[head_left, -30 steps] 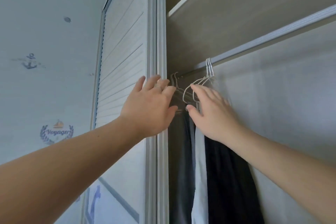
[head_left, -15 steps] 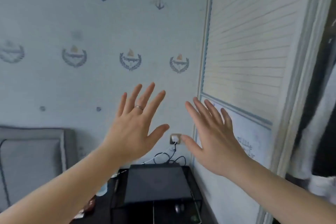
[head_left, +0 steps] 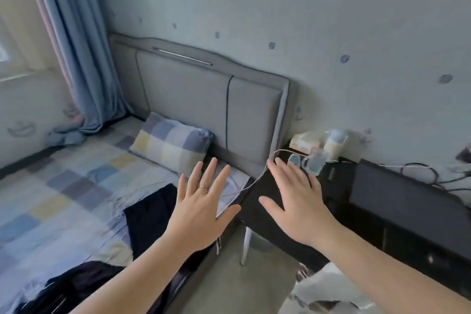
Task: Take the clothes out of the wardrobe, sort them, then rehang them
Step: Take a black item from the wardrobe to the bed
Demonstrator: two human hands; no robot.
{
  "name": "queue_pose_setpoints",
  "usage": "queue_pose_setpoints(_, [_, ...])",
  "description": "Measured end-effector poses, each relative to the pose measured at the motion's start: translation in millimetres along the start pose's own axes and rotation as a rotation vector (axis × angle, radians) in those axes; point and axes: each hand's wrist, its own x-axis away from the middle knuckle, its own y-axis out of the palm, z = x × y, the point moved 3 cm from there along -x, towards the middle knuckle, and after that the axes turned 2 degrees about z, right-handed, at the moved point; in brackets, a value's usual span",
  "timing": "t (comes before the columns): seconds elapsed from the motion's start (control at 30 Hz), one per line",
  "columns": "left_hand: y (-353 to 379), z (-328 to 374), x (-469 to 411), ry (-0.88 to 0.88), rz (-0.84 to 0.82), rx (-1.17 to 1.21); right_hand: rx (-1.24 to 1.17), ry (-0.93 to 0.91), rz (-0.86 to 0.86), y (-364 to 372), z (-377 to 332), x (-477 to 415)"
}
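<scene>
Head view: the left hand and right hand hover side by side, fingers spread straight, grasping nothing. The left is over the bed edge, and the right is just off the bed, above a black side table. Dark clothes lie on the bed, near its checked pillow.

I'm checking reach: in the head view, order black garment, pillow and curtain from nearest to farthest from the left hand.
1. Black garment, on the bed below the left hand.
2. Pillow, by the headboard.
3. Curtain, far left.
</scene>
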Motion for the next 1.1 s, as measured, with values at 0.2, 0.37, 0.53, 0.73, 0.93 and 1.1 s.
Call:
queue_pose_setpoints(0.2, [38,-97,31,-0.308,-0.133,-0.044,-0.137,-0.166,-0.228,100,-58,-65])
queue_pose_setpoints(0.37, [58,-163,24,-0.500,-0.205,-0.067,-0.188,-0.259,-0.357,153,-92,-127])
queue_pose_setpoints(0.53, [76,-215,8,-0.667,-0.211,-0.041,-0.151,-0.354,-0.494,196,-110,-190])
queue_pose_setpoints(0.73, [96,-263,14,-0.852,-0.233,0.028,-0.075,-0.444,-0.627,242,-132,-243])
queue_pose_setpoints(0.93, [112,-316,16,-0.901,-0.276,0.077,-0.026,-0.448,-0.676,287,-167,-280])
queue_pose_setpoints(1.1, [133,-367,15,-0.901,-0.337,0.123,0.036,-0.368,-0.680,328,-191,-308])
